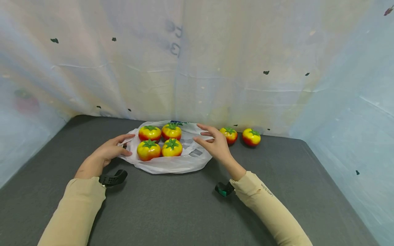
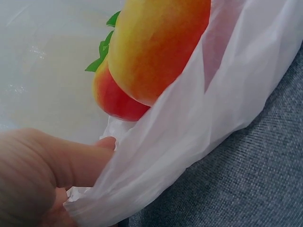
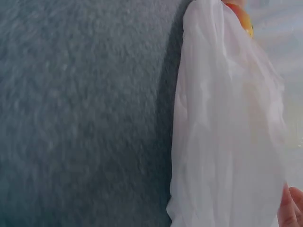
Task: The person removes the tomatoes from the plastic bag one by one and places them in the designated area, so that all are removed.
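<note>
A white plastic bag [image 1: 172, 165] lies spread open on the dark table, with several shiny yellow-and-red tomatoes [image 1: 149, 150] inside, their green leafy tops facing up. At the bag's left edge, my left hand [image 1: 108, 149] pinches the thin plastic between thumb and fingers; the left wrist view shows the thumb [image 2: 80, 163] against the folded rim. My right hand [image 1: 217, 143] is at the bag's right side, thumb and fingers spread apart. In the right wrist view, the bag's side [image 3: 227, 123] hides most of that hand, leaving some fingers [image 3: 289, 208] visible at the lower right.
Two more tomatoes, one partly behind my right hand [image 1: 231, 138] and one farther right [image 1: 251, 137], sit near the table's back edge. Pale sheeting [image 1: 209, 68] hangs behind the table and along both sides. Dark straps circle both wrists.
</note>
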Motion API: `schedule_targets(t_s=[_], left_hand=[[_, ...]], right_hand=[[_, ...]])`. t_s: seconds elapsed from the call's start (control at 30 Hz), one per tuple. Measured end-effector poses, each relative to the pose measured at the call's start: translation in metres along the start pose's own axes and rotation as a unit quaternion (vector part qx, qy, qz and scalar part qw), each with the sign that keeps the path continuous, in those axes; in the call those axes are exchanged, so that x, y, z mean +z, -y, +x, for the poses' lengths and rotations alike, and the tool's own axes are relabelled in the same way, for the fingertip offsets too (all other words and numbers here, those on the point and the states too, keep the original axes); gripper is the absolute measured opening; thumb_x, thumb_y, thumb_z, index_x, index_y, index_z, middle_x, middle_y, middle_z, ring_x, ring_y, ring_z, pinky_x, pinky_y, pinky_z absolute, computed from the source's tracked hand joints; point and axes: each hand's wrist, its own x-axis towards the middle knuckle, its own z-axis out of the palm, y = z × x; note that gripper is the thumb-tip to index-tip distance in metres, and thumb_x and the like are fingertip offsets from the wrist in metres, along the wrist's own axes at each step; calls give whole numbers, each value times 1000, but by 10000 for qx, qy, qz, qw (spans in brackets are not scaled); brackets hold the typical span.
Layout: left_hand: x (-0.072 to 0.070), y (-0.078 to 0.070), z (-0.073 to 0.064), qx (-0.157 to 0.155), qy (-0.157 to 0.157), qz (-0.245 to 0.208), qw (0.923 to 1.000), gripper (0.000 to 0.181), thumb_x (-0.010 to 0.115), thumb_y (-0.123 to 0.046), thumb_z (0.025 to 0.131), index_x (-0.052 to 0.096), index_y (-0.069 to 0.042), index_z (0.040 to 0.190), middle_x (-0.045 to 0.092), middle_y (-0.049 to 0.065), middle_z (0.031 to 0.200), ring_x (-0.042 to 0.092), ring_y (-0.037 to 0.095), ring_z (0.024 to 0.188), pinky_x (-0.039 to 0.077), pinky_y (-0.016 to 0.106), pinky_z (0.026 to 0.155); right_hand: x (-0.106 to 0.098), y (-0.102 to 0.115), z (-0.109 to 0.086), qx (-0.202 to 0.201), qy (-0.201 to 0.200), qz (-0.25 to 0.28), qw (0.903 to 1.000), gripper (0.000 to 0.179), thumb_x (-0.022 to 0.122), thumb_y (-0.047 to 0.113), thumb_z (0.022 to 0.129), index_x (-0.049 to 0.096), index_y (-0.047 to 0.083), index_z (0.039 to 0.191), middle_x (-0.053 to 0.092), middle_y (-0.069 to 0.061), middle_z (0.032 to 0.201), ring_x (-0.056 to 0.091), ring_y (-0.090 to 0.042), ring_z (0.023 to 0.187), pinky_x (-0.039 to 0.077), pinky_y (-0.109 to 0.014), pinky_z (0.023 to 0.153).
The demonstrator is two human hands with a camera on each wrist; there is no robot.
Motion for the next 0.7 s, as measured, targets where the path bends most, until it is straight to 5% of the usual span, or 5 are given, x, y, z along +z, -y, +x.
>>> schedule_targets(t_s=[0.7], left_hand=[[1,1,0,55,-25,31,10000,80,61,-3,86,18,-12,154,-9,27,157,-6,53,140,4,72,108]], right_hand=[[29,11,3,-96,1385,415,9894,42,69,14,88,60,4,127,55,-14,132,54,-37,121,46,-48,100]])
